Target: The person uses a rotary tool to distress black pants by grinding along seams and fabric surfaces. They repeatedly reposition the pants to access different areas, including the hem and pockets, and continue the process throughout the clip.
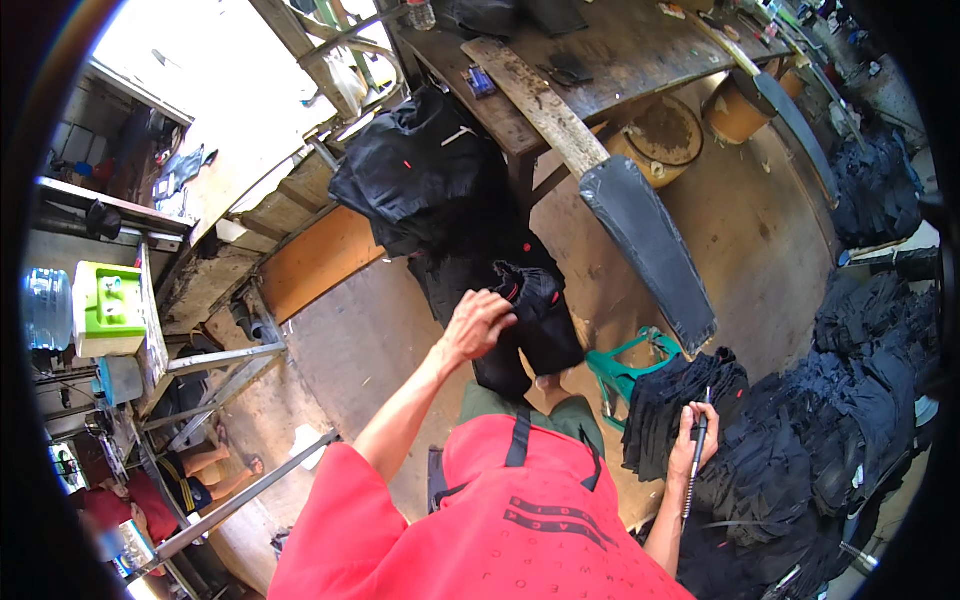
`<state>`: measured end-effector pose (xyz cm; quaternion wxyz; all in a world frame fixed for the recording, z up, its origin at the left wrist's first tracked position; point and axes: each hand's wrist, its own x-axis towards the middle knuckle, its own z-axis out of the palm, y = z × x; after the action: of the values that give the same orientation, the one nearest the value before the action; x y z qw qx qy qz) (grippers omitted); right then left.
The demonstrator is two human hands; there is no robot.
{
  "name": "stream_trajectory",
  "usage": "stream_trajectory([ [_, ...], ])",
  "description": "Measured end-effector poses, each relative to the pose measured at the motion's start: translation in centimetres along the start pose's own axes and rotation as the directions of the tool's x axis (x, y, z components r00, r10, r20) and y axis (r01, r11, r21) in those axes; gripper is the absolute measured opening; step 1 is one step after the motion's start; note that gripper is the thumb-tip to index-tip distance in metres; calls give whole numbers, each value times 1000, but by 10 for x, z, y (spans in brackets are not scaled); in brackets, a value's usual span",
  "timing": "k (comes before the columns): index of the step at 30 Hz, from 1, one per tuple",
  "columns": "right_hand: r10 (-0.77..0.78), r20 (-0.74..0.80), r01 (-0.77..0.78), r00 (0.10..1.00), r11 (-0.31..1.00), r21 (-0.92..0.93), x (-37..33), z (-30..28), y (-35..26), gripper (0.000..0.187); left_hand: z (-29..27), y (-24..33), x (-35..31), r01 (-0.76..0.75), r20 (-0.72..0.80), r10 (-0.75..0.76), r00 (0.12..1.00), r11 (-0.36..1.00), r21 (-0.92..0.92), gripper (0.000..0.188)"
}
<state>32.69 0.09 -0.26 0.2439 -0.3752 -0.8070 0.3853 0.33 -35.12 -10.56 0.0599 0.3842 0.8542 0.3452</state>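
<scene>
A heap of black cloth (810,430) is piled at the right; a black garment (547,335) is spread before the person; a black stack (680,400) is set by a green stool (612,372); the left hand (479,325) is held at the garment, its grip impossible to tell; by the right hand (688,440) a black pen-like tool (701,432) is grasped near the stack.

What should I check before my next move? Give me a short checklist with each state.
1. Right hand gripping the pen-like tool: ok.
2. Tool apart from the black garment by the left hand: ok, it is off to the right.
3. Left hand gripping fabric: cannot tell, fingertips unclear.
4. Black garment smooth: not ok, bunched near the left hand.
5. Green stool level: cannot tell, dark cloth hides part.
</scene>
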Motion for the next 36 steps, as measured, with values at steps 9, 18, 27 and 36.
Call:
stream_trajectory([
  [9, -16, 89, 30, 996, 986, -161, -45, 16, -40, 16, 42, -144, 56, 372, -51, -439, 897, 686, 626, 103],
  [18, 256, 136, -182, 957, 896, -406, -88, -8, 3, 19, 201, -232, 64, 474, 40, -572, 819, 715, 513, 117],
  [27, 508, 34, -411, 861, 734, -541, -66, 22, 56, 17, 238, -375, 30, 351, 109, -529, 841, 688, 635, 99],
  [36, 527, 112, -420, 842, 773, -476, -59, 75, 36, 15, 221, -345, 41, 325, -95, -322, 942, 808, 492, 83],
])
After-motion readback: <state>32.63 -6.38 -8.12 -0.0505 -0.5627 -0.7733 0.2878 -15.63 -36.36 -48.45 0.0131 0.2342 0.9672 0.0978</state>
